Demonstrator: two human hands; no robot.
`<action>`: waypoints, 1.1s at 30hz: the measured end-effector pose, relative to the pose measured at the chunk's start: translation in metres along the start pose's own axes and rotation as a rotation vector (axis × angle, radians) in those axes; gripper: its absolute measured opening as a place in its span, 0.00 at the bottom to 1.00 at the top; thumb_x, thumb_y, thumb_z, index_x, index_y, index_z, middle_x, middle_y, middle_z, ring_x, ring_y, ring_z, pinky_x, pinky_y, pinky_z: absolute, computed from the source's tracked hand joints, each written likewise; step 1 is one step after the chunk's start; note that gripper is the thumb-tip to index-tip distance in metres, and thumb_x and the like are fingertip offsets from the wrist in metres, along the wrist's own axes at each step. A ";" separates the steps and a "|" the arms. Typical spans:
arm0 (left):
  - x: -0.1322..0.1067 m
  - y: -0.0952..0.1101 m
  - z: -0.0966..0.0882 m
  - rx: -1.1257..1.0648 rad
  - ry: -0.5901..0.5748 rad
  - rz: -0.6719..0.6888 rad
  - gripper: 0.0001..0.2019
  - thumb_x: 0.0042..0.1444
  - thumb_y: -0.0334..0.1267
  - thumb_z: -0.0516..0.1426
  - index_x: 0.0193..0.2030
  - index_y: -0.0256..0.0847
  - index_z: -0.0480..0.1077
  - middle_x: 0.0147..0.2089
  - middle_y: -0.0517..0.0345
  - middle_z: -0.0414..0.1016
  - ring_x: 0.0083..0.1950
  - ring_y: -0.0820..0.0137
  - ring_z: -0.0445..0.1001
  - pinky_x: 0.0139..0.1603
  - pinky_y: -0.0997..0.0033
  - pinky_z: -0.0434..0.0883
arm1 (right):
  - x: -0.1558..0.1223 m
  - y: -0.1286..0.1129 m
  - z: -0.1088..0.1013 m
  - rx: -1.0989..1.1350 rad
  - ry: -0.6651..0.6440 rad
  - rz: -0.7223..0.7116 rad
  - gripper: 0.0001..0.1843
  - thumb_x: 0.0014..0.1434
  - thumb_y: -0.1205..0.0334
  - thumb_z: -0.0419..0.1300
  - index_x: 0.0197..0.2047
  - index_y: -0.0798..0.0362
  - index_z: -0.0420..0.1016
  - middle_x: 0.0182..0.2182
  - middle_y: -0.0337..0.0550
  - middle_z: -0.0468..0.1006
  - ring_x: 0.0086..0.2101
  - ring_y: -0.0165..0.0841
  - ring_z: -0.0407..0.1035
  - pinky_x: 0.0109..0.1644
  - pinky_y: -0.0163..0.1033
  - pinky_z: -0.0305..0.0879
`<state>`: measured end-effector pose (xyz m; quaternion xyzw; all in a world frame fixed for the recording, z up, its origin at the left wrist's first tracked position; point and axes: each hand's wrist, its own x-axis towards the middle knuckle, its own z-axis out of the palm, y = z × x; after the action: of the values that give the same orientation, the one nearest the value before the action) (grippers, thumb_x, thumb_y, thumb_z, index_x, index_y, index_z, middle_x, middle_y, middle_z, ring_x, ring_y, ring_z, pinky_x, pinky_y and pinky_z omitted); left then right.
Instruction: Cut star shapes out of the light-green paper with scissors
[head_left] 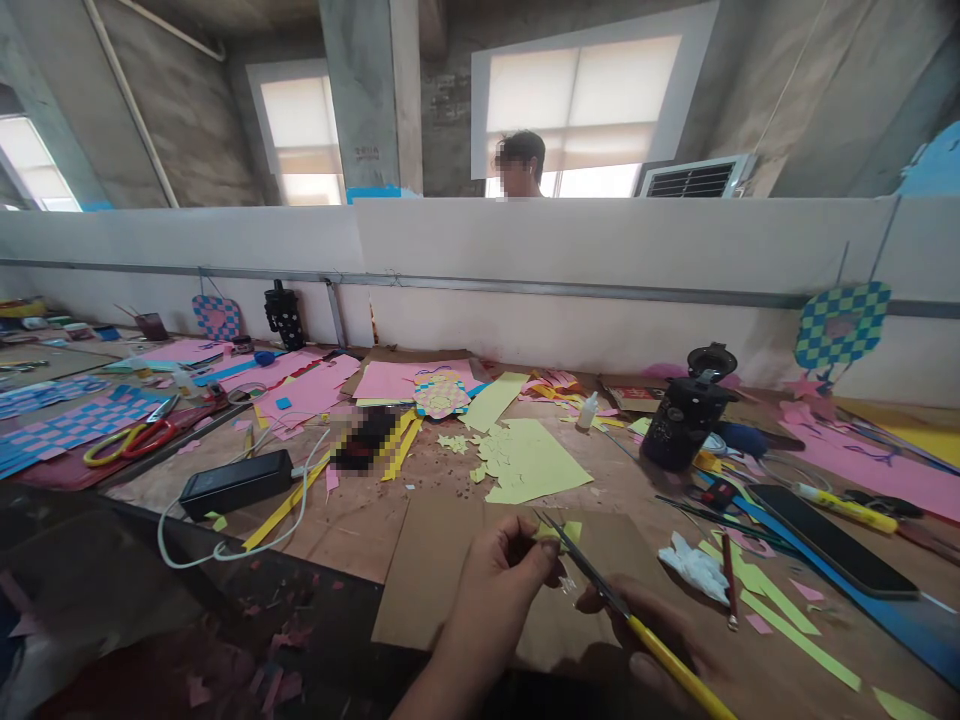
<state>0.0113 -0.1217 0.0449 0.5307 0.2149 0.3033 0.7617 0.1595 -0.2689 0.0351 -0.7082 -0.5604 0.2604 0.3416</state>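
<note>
The left grip (pixel 495 568) pinches a small yellow paper (pixel 574 530) above the cardboard (pixel 424 560). The right grip (pixel 671 622) holds long scissors (pixel 679 673), slanting up and left, with blades (pixel 589 573) right at the paper.

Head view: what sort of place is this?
Probably a paper-craft workroom: yellow-handled scissors in the right hand, a cut yellow-green sheet on the workbench, and a checkered ornament hanging by the partition.

Table (pixel 345 522) | cardboard sheet (pixel 424 570) | black flask (pixel 679 425) | yellow-green paper (pixel 536 462) | blurred dark item (pixel 367 438), possibly phone
</note>
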 end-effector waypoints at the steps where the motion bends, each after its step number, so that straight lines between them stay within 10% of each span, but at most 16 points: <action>1: 0.000 0.000 0.000 -0.003 -0.002 -0.002 0.23 0.40 0.57 0.68 0.26 0.39 0.68 0.24 0.60 0.69 0.27 0.70 0.68 0.33 0.70 0.67 | -0.001 0.001 0.000 -0.012 -0.008 0.010 0.24 0.57 0.41 0.58 0.51 0.43 0.80 0.36 0.43 0.85 0.34 0.45 0.78 0.39 0.42 0.74; 33: 0.000 0.002 -0.003 0.028 0.023 0.020 0.19 0.45 0.53 0.66 0.26 0.38 0.69 0.23 0.59 0.70 0.27 0.71 0.68 0.33 0.72 0.66 | 0.003 0.005 0.002 0.145 -0.044 0.015 0.23 0.53 0.39 0.61 0.48 0.41 0.79 0.38 0.42 0.83 0.37 0.48 0.77 0.40 0.45 0.72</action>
<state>0.0090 -0.1195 0.0454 0.5399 0.2224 0.3139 0.7487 0.1622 -0.2659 0.0298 -0.6798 -0.5423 0.3182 0.3776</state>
